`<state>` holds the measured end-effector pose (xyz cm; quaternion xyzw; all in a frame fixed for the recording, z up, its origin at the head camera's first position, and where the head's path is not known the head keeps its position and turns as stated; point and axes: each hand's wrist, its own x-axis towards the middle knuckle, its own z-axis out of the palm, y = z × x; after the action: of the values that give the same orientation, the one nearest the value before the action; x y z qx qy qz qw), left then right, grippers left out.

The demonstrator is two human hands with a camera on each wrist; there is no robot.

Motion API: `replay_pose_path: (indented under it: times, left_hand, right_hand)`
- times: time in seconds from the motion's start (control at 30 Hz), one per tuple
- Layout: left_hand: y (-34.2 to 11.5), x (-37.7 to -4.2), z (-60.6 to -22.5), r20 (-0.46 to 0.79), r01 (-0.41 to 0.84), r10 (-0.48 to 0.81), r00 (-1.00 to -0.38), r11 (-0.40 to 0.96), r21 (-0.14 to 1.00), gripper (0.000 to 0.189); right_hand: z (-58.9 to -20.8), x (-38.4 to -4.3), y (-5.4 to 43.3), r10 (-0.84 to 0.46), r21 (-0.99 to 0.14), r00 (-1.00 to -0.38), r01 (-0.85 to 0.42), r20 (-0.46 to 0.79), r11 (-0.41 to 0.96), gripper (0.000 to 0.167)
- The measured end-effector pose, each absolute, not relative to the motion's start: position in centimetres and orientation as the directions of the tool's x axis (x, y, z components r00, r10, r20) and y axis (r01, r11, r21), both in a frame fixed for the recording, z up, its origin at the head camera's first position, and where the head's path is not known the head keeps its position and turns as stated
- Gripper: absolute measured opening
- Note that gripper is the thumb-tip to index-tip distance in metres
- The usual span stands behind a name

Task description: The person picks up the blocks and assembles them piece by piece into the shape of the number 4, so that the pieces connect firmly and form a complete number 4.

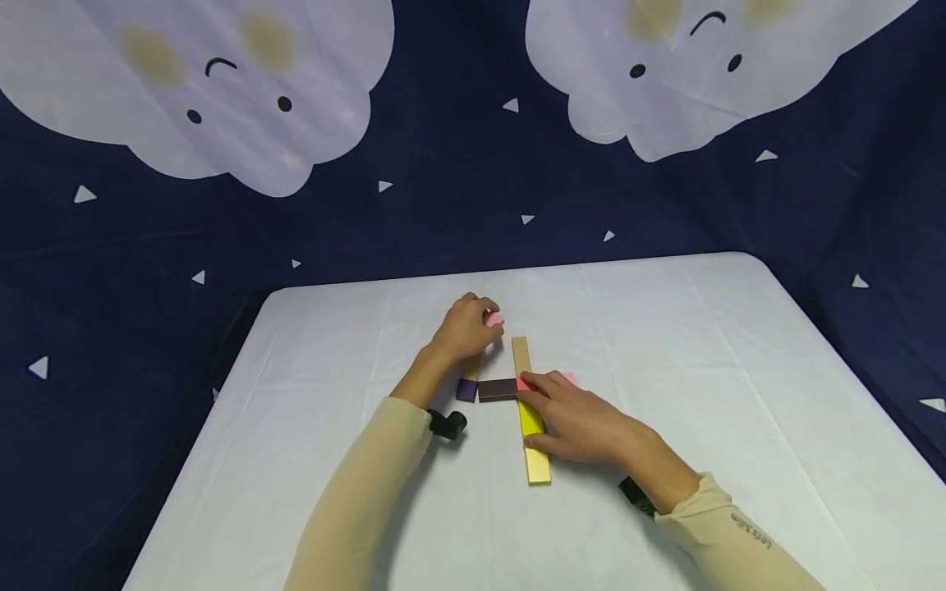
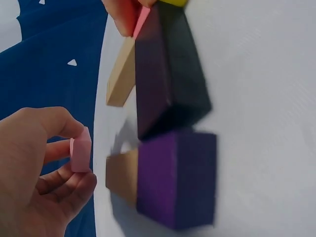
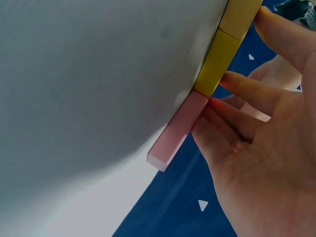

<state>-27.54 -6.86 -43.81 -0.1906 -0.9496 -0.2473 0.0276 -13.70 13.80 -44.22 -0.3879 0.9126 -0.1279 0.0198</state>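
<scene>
My left hand (image 1: 466, 324) pinches a small pink block (image 2: 81, 150) between thumb and fingers, raised above the table. Below it, a purple block (image 1: 466, 391) lies in line with a wood-coloured block (image 2: 122, 173). A dark brown block (image 1: 498, 391) runs from beside the purple one toward a long row. That row has a tan block (image 1: 521, 353) at the far end, then pink, yellow (image 1: 530, 420) and pale yellow (image 1: 539, 469) pieces. My right hand (image 1: 584, 419) rests its fingertips on the row, fingers extended. Another pink block (image 3: 177, 131) sticks out beyond its fingers.
A white-covered table (image 1: 665, 328) with rounded far corners carries the blocks. Behind it hangs a dark blue cloth (image 1: 443, 222) with clouds and small white triangles. Black wrist cameras (image 1: 447, 424) are strapped under both wrists.
</scene>
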Motion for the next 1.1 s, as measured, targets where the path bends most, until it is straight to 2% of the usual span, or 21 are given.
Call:
replay_pose_path:
  times: [0.3, 0.63, 1.1]
  left_hand:
    - [-7.9, -26.7, -43.9, 0.139, 0.365, 0.343, -0.929, 0.790, 0.493, 0.034]
    - [-8.0, -26.8, -44.8, 0.098, 0.319, 0.310, -0.946, 0.828, 0.461, 0.030]
    - [-8.6, -26.7, -45.5, 0.078, 0.279, 0.277, -0.958, 0.832, 0.480, 0.027]
  right_hand:
    - [-44.1, -13.9, 14.0, -0.707, -0.233, -0.706, -0.697, 0.051, 0.679, 0.070]
    - [-44.1, -13.7, 13.8, -0.705, -0.251, -0.708, -0.690, 0.040, 0.679, 0.070]
    - [-44.3, -13.6, 13.8, -0.694, -0.253, -0.720, -0.675, 0.019, 0.693, 0.071]
